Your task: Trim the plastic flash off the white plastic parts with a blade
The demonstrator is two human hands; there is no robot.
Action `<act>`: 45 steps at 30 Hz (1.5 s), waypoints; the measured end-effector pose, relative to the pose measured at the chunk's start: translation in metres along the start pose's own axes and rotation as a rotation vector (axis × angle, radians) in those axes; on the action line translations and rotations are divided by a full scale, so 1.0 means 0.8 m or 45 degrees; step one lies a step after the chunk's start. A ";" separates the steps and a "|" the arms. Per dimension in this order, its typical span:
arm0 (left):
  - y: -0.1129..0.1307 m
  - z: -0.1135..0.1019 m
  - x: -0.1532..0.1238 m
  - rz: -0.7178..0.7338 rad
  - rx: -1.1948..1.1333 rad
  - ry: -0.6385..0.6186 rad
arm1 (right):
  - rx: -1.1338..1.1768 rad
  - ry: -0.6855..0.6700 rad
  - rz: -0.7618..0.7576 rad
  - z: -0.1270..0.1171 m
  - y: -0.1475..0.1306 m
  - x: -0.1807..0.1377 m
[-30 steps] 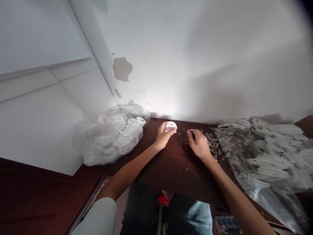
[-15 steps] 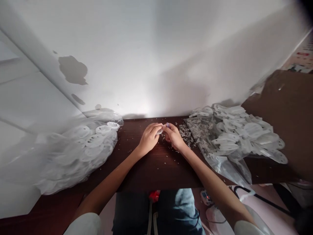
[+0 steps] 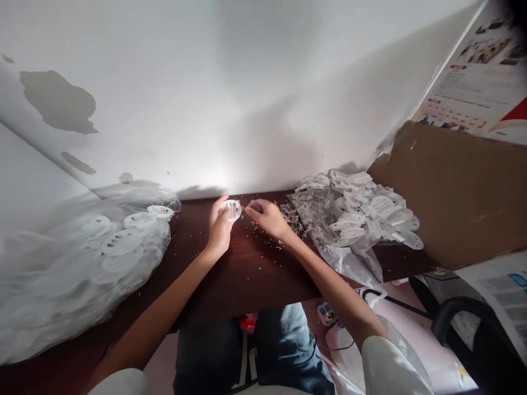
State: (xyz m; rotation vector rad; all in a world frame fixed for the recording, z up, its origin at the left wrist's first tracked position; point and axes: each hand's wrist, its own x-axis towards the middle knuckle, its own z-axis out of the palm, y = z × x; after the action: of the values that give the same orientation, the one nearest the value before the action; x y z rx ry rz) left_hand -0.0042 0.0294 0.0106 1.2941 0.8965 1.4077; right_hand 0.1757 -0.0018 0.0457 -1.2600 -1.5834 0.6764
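My left hand (image 3: pixel 220 227) grips a white oval plastic plate with slots (image 3: pixel 233 210), its thumb across the face. The plate is tilted so its slotted side shows, just above the dark table (image 3: pixel 230 285). Close by on the right, my right hand (image 3: pixel 269 218) is closed with fingertips pinched near the plate's right edge. Part of a small purple object (image 3: pixel 256 207) shows in that hand; its kind is too small to make out. A narrow gap separates the right fingertips from the plate.
A clear plastic bag of similar white plates (image 3: pixel 123 241) lies on the left. On the right, a pile of white plates (image 3: pixel 379 211) rests on a plastic bag, beside small white scraps (image 3: pixel 293 218). A cardboard sheet (image 3: pixel 461 192) stands farther right; a white wall (image 3: pixel 247 109) rises behind.
The view has swung to the right. My hands have drawn apart a little, and the plate, mostly hidden by fingers before, now shows its slotted face in my left hand.
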 end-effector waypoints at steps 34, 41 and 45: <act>-0.020 -0.005 -0.013 -0.045 -0.144 -0.061 | -0.881 -0.600 0.094 -0.106 0.033 -0.023; -0.025 0.015 -0.059 0.018 0.033 -0.389 | -0.865 -0.541 0.073 -0.098 0.041 -0.068; -0.027 0.008 -0.057 -0.062 -0.131 -0.347 | -0.752 -0.405 0.047 -0.094 0.040 -0.059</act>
State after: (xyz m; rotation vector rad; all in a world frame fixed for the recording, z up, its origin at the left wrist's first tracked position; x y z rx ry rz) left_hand 0.0032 -0.0104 -0.0204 1.3383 0.6592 1.1892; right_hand 0.2573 -0.0465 0.0310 -1.6685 -2.1244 0.4563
